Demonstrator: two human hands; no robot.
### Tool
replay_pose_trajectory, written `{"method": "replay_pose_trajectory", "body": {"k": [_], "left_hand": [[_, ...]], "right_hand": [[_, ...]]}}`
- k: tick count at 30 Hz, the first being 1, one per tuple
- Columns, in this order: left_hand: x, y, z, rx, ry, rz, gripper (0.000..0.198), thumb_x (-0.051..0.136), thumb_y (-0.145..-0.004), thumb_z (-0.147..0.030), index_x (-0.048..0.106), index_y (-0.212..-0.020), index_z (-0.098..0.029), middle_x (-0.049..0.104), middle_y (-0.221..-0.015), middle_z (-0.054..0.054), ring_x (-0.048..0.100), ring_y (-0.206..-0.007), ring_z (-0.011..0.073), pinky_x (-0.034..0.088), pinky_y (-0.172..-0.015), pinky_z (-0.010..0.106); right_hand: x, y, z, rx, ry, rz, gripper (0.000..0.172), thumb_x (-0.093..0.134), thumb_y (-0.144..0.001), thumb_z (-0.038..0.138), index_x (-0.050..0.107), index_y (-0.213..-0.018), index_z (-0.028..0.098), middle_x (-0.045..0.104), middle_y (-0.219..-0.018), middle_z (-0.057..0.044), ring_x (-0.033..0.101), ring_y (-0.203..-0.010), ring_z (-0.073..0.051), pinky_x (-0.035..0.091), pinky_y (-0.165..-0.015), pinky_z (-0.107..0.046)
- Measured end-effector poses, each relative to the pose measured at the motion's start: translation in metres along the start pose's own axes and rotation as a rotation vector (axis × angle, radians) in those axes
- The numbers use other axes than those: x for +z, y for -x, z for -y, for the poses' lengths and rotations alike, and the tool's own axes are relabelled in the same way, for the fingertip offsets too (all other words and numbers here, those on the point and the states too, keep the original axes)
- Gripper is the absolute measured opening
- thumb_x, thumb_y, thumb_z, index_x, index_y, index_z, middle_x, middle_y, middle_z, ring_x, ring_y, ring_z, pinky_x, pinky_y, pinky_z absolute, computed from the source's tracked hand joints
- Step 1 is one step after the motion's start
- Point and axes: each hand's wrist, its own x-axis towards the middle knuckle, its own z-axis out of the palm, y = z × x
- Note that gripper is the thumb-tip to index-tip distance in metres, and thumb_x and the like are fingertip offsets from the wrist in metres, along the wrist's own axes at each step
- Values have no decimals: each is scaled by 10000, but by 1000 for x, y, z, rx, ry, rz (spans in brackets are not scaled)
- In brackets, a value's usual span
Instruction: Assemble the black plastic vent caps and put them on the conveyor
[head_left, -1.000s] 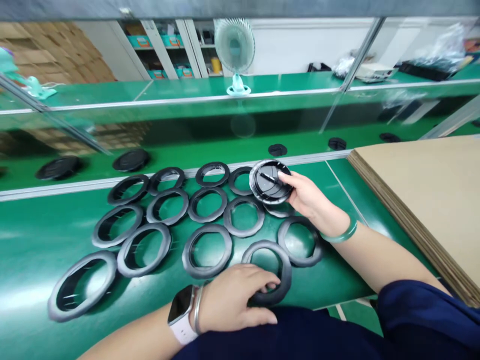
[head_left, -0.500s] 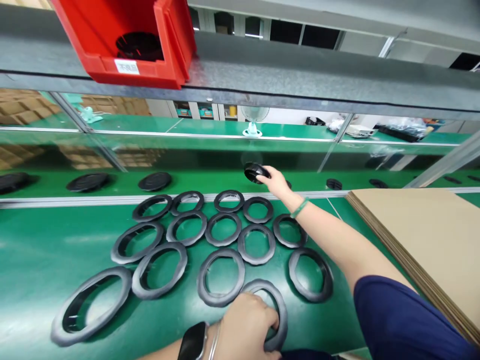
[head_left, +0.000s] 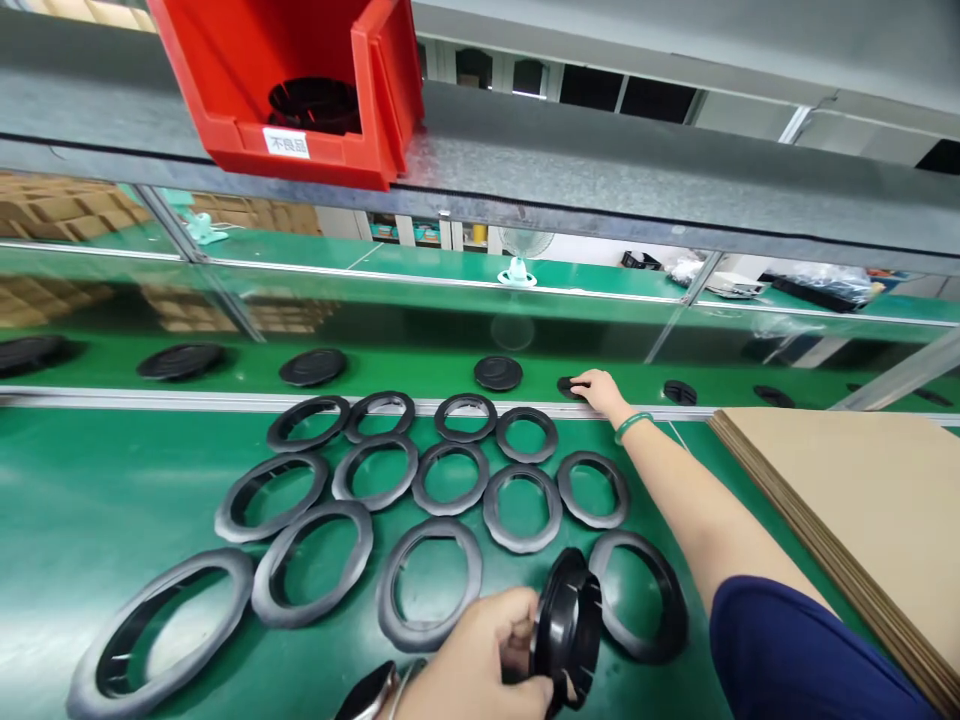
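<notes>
My left hand (head_left: 480, 655) grips a black plastic ring (head_left: 568, 627) at the near edge of the green table and holds it tipped up on its edge. My right hand (head_left: 597, 391) is stretched far forward, its fingers closed on a small black disc (head_left: 568, 386) on the conveyor belt (head_left: 420, 365). A black round cover (head_left: 498, 372) lies on the belt just left of that hand. Several black rings (head_left: 448, 477) lie flat in rows on the green table between my hands.
A red bin (head_left: 300, 90) with black parts sits on the grey shelf overhead. More black covers (head_left: 313, 366) and small discs (head_left: 679, 392) lie along the belt. A stack of cardboard sheets (head_left: 847, 500) fills the right side.
My right hand set the black cover down on the belt and moved right to the small disc. My left hand lifted its ring up on edge.
</notes>
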Motion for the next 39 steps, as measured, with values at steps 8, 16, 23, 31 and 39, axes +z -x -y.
{"method": "replay_pose_trajectory", "body": {"k": [8,16,23,31,39], "left_hand": [[-12,-16,6,-161,161,26,272,702,-549,-62,694,-808,-141,642,-797,-19,579,-764,147,425,-698,238],[-9,-10,15,-194,197,-13,285,742,-587,-102,655,-855,-145,708,-831,13,636,-774,169,480,-742,277],[-6,0,40,-7,-143,-313,263,740,-744,-207,600,-965,-175,726,-970,49,697,-947,232,547,-893,399],[-9,-7,38,-27,-97,-355,578,796,-698,-216,507,-1198,-184,718,-1092,75,717,-1013,270,593,-898,458],[-9,-7,36,-64,-89,-387,542,783,-714,-179,509,-1181,-206,700,-1064,34,720,-971,235,613,-826,382]], "right_hand": [[11,7,-5,-6,-158,-155,47,724,-777,134,755,-750,157,688,-904,-84,595,-963,-227,435,-940,-336],[-47,109,58,1,-376,-255,164,725,-798,321,744,-854,168,675,-852,-45,619,-785,-201,495,-760,-342],[-51,253,155,-318,-369,-84,82,677,-910,240,744,-882,202,620,-773,-30,577,-716,-174,486,-675,-318],[-8,288,142,-618,-144,12,195,511,-1012,239,679,-947,166,626,-811,-64,575,-734,-182,481,-659,-314],[-5,290,138,-732,-46,50,213,489,-1008,185,666,-892,158,608,-827,-68,563,-750,-189,494,-671,-323]]}}
